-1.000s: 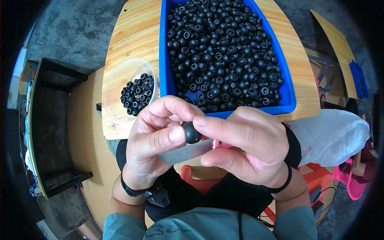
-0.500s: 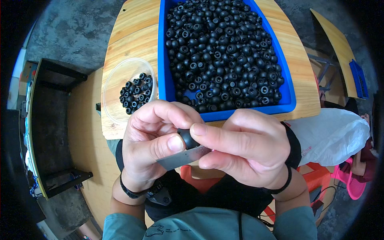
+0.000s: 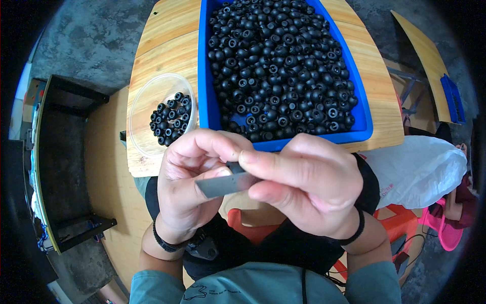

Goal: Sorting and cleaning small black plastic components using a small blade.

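Between the thumb and fingers of my left hand (image 3: 190,177) is a small round black part (image 3: 234,167), mostly hidden behind the blade. My right hand (image 3: 309,182) pinches a flat metal blade (image 3: 223,185), whose grey face lies across the front of the black part and over my left thumb. Both hands are close together above my lap, just in front of the table edge. Beyond them stands a blue tray (image 3: 365,124) heaped with black round parts (image 3: 283,66). A clear round plastic tub (image 3: 147,83) left of the tray contains several similar parts.
The tray and tub rest on a wooden table (image 3: 167,35). A white plastic bag (image 3: 415,169) lies to the right. Below it are a red stool (image 3: 397,225) and a pink slipper or seat-like item (image 3: 448,228). A black metal frame (image 3: 66,167) stands at left.
The blade has tilted up and now covers most of the black part that showed above it before. My right hand has shifted slightly left and up.
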The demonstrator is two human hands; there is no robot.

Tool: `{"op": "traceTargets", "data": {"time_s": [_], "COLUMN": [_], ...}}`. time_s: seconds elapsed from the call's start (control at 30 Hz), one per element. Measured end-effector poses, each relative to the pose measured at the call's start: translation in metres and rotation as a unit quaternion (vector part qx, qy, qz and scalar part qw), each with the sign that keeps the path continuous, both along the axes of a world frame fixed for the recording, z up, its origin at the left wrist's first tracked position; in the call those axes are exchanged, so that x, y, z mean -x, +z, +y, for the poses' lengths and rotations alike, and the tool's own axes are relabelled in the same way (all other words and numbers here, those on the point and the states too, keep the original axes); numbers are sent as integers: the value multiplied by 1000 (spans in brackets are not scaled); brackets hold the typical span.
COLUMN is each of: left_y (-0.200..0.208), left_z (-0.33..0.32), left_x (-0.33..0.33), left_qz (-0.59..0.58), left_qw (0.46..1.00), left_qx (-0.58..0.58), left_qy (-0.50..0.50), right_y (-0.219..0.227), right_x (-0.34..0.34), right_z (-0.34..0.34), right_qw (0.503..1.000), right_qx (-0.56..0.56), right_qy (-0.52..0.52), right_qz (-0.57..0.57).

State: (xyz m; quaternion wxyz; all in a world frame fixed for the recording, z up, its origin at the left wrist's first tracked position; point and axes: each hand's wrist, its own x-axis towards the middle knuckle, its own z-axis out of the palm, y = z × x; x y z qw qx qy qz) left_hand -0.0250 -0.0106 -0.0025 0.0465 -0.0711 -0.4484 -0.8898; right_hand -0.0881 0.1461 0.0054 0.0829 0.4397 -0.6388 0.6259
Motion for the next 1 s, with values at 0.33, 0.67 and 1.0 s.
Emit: {"op": "traceTargets", "data": {"time_s": [0.33, 0.67, 1.0], "left_y": [9, 5, 6], "left_z": [-1, 2, 1], "left_x": [-2, -4, -5], "left_qz": [-101, -112, -118], "left_qw": [985, 991, 988], "left_qx": [-106, -45, -65], "left_qy": [-91, -66, -70], "right_y": [15, 5, 6], "right_x": [12, 8, 4], "right_z": [16, 5, 3], "right_qw": [994, 997, 998], "right_qx": [-59, -56, -47], "right_qy": [35, 37, 29], "right_qz": [-86, 42, 23]}}
